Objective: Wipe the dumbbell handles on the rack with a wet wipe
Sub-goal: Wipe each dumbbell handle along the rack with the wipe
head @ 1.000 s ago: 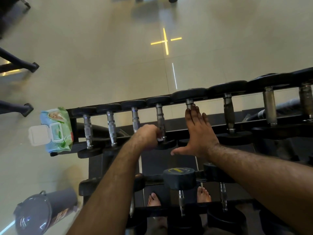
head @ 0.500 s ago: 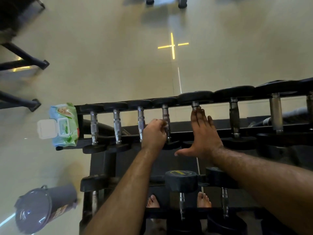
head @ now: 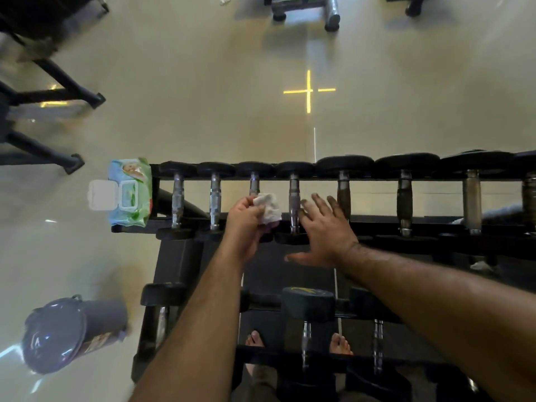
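Observation:
Several dumbbells with steel handles lie side by side on the top tier of a black rack (head: 377, 224). My left hand (head: 245, 220) holds a crumpled white wet wipe (head: 268, 210) between the third handle (head: 254, 184) and the fourth handle (head: 293, 204) from the left. The wipe is off both handles, over the near weight heads. My right hand (head: 326, 230) is spread flat, fingers straight, hovering just right of the fourth handle, over the rack's front rail.
A green pack of wet wipes (head: 129, 192) with its white lid flipped open sits on the rack's left end. A grey lidded bin (head: 66, 333) stands on the floor at lower left. More dumbbells (head: 307, 309) fill the lower tier. Black equipment legs (head: 43, 97) stand far left.
My left hand has let go of the fourth handle and drawn back to the left, showing the wipe. My right hand has slid left, off the fifth handle.

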{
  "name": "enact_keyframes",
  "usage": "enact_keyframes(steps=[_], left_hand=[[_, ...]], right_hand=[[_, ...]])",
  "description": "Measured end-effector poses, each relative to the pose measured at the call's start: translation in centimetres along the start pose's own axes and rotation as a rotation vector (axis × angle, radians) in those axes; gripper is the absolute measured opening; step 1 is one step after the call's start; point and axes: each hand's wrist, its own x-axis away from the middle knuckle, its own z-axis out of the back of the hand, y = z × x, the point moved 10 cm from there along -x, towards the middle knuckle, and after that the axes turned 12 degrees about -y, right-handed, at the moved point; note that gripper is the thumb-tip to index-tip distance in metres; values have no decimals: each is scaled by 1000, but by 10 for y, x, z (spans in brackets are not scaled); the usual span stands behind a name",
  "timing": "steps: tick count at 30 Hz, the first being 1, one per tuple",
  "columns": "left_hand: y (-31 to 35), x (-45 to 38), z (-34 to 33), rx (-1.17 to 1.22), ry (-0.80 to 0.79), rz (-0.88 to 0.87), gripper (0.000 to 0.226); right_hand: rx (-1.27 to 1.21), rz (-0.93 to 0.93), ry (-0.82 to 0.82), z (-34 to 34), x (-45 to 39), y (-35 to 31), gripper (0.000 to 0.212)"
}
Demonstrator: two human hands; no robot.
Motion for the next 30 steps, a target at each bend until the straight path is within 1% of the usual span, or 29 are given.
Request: enact_keyframes(steps=[2, 3, 5, 7, 9, 11, 12, 13, 15, 16, 20, 22, 23, 25, 28, 30], left_hand=[[-7, 8, 13, 160, 33, -14, 28], [-9, 14, 18, 229, 45, -15, 27], [-12, 23, 28, 296, 59, -36, 25], [-13, 26, 40, 230, 103, -60, 32], [-12, 28, 51, 131, 186, -75, 29], [-10, 30, 59, 66, 245, -84, 24], [-8, 32, 60, 42, 255, -91, 21], [-6, 33, 61, 24, 259, -97, 19], [-6, 33, 64, -11, 256, -104, 16], [-6, 33, 65, -31, 254, -103, 16], [-4, 35, 62, -86, 267, -121, 14], [-3, 35, 58, -102, 267, -134, 13], [-3, 34, 55, -108, 265, -140, 12], [-2, 30, 49, -132, 258, -147, 12], [-1, 20, 38, -200, 238, -143, 14], [4, 13, 30, -289, 216, -153, 14]], right_hand=[[60, 109, -6, 8, -5, -41, 103], [75, 131, -18, 10, -10, -57, 91], [87, 102, -75, 6, -24, -77, 76], [89, 11, -175, -4, -39, -82, 74], [139, -73, -273, -13, -49, -82, 73], [170, -95, -247, -11, -55, -83, 49], [191, -81, -204, -6, -56, -84, 38], [222, -58, -150, -2, -55, -85, 31], [254, -5, -30, 2, -48, -85, 28], [231, 19, 36, 2, -42, -82, 28], [70, 41, 317, 5, -4, -54, 30], [-35, 14, 411, 4, 13, -36, 30], [-79, -5, 423, 2, 18, -30, 31], [-132, -30, 386, 0, 19, -28, 31], [-124, -19, 243, 2, 11, -31, 33], [-119, 36, 179, 9, 10, -24, 40]])
